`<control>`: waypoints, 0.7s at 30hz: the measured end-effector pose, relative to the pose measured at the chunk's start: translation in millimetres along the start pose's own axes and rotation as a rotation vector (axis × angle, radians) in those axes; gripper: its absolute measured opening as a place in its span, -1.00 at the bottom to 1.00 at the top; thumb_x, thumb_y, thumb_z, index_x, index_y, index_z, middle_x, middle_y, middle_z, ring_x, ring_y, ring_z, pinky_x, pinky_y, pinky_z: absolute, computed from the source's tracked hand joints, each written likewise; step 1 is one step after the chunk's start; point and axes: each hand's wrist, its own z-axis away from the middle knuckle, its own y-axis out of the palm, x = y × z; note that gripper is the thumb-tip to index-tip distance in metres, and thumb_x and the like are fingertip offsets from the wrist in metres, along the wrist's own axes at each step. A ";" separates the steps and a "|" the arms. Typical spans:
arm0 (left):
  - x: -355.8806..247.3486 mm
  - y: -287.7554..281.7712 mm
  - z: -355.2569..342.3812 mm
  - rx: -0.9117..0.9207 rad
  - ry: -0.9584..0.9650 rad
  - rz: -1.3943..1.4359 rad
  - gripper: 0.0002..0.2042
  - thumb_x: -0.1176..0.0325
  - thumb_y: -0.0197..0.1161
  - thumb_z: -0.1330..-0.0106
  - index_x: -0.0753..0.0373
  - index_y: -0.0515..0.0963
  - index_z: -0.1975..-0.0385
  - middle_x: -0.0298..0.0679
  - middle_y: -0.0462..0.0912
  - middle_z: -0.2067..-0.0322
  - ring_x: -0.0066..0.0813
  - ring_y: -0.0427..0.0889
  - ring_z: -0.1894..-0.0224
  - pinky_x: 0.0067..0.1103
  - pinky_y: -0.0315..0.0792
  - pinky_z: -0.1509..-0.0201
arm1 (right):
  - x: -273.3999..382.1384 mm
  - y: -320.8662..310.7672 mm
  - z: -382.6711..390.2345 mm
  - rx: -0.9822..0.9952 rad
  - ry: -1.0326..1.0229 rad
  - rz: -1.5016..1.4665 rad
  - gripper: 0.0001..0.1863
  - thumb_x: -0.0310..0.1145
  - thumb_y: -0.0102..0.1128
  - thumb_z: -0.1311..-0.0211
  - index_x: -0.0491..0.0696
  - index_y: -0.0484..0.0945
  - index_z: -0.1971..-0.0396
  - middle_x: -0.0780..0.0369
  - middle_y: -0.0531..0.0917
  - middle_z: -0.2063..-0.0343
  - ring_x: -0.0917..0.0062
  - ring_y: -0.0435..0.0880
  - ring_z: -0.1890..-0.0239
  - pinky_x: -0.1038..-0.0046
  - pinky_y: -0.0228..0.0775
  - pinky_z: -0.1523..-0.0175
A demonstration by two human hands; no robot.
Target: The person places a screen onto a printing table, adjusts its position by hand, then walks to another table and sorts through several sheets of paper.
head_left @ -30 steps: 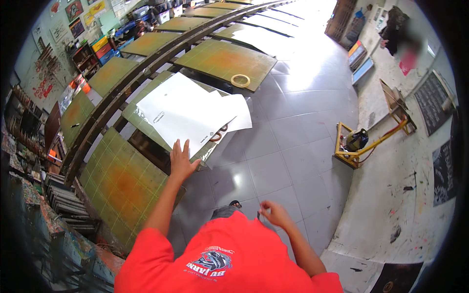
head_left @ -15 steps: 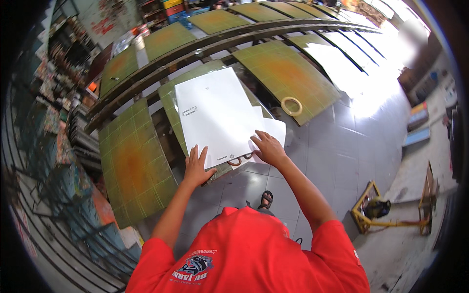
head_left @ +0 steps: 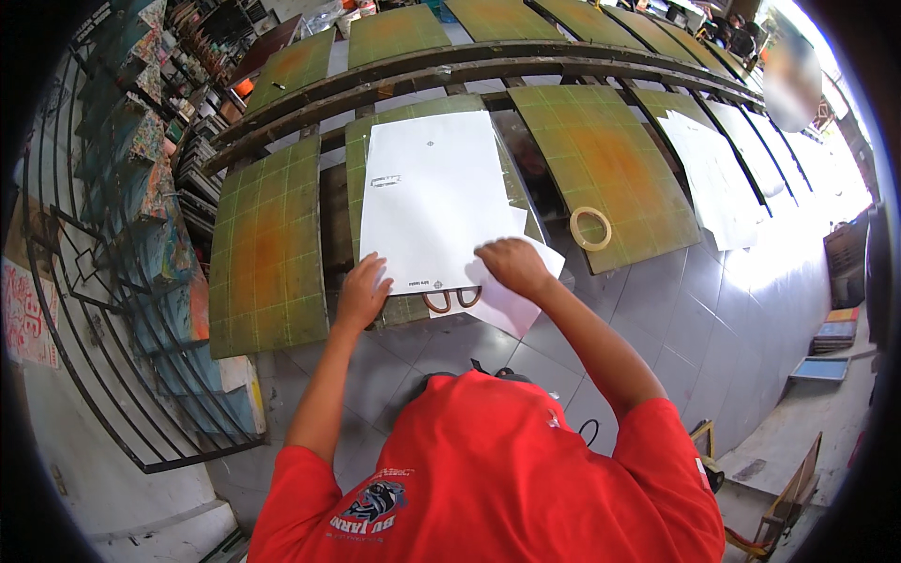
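Workshop, rows of stained green boards (head_left: 267, 253), dark rails (head_left: 507, 69)

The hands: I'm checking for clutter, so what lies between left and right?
In the head view, the white sheet's near part lies between left hand and right hand, with two brown loops sticking out beneath.

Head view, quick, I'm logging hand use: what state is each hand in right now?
Left hand: open, at the lower left corner of the white sheet.
Right hand: curled at the sheet's lower right; whether it grips anything cannot be told.
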 end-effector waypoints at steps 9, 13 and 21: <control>19.8 10.6 -8.5 0.006 -0.446 0.115 -0.48 0.18 0.25 -0.18 0.37 0.36 -0.06 0.07 0.40 -0.09 0.01 0.38 -0.12 -0.29 0.27 -0.19 | -26.7 -1.5 13.5 0.215 0.698 -0.216 -0.53 -0.05 0.29 -0.04 -0.16 0.54 0.23 0.06 0.67 0.37 0.20 0.65 0.26 0.27 0.46 0.14; 17.1 13.1 5.1 0.115 -0.243 -0.039 -0.36 0.15 0.35 -0.04 0.36 0.34 -0.10 0.06 0.42 -0.02 0.05 0.35 -0.09 -0.28 0.26 -0.19 | 16.4 16.0 39.7 0.100 0.924 -0.266 -0.35 -0.02 0.36 0.06 -0.17 0.43 0.05 -0.01 0.57 0.23 0.13 0.57 0.11 0.23 0.43 0.02; 9.9 9.8 10.9 0.133 -0.177 -0.157 -0.24 0.05 0.42 0.07 0.32 0.33 -0.12 0.09 0.31 -0.07 0.05 0.25 -0.15 -0.22 0.22 -0.22 | 29.3 30.6 31.1 0.020 1.139 -0.341 -0.32 -0.07 0.44 0.15 -0.22 0.42 0.09 0.04 0.59 0.29 0.23 0.58 0.19 0.30 0.41 0.05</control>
